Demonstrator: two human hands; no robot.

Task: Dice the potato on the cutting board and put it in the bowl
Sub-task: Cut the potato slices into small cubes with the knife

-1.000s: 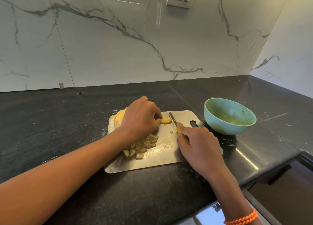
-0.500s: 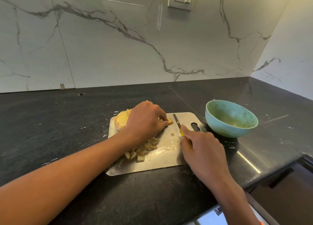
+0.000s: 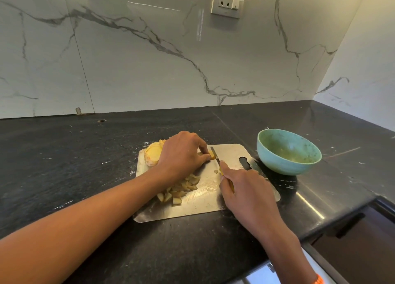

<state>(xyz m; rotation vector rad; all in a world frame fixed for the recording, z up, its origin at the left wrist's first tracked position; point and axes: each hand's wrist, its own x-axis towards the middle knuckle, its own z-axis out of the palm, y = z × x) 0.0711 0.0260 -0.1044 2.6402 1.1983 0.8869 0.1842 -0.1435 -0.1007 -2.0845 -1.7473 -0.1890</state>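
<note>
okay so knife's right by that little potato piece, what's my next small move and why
Probably press the knife down through the potato piece that your left hand pins on the cutting board; the blade already rests against it, your right hand grips the handle, and the bowl holds no dice yet.

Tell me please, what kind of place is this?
Most likely a home kitchen: a black stone countertop, a marble-look backsplash with a wall socket, and a steel cutting board with potato pieces.

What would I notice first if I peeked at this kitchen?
Two hands busy on a shiny metal cutting board in the middle of the black counter: the left hand pinches a potato piece, the right hand holds a knife against it. A turquoise bowl waits to the right.
</note>
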